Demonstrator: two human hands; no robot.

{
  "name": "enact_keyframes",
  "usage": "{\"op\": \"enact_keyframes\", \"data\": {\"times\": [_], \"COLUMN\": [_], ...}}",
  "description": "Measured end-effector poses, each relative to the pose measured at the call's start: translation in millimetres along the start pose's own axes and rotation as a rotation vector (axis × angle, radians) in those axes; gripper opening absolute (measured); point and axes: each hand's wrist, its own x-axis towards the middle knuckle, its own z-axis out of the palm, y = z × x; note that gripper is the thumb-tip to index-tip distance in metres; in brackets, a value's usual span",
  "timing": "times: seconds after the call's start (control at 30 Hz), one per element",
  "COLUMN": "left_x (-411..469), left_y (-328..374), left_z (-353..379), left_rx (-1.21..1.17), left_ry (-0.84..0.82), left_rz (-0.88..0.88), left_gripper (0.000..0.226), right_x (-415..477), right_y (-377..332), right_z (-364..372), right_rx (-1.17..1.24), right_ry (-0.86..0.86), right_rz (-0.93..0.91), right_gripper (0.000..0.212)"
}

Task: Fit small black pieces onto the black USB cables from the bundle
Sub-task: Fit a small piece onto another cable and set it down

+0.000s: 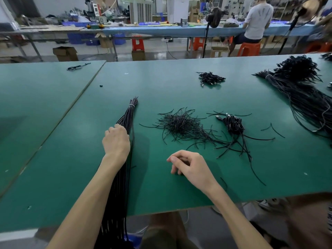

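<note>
A tied bundle of black USB cables [129, 114] lies on the green table [71, 159] and hangs over its near edge. My left hand [116, 141] curls its fingers round the bundle below the white tie. Over the table to the right, my right hand [188, 164] has its fingers curled with the thumb against the fingertips; whether it pinches something small cannot be made out. A heap of thin black pieces [181, 124] lies beyond my right hand. Further right sits a clump of cables with USB plugs [233, 124].
A large mass of black cables [301, 90] covers the table's right side. A small pile of cables [210, 78] lies further back, and one loose cable [77, 67] lies at the far left. Beyond the table a seated person [255, 24] works at a blue bench.
</note>
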Motion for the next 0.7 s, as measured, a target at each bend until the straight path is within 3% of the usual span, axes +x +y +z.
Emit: {"op": "enact_keyframes", "data": {"times": [0.13,0.37,0.7], "left_x": [2.8,9.8,-1.2], "left_y": [-1.0,-10.6,-5.4], "left_z": [0.1,-5.6,-18.2], "left_rx": [-0.046,-0.392,-0.345], "left_ry": [0.019,-0.037,-0.067], "left_rz": [-0.009,-0.086,-0.067], "left_gripper": [0.022,0.019,0.022], "right_x": [1.0,3.0,3.9], "right_y": [0.5,2.5,3.2], "right_z": [0.0,-1.9,-2.4], "right_rx": [-0.007,-0.027,-0.017], "right_ry": [0.003,0.005,0.007], "right_rz": [0.001,-0.010,-0.005], "right_gripper": [0.015,0.015,0.015]}}
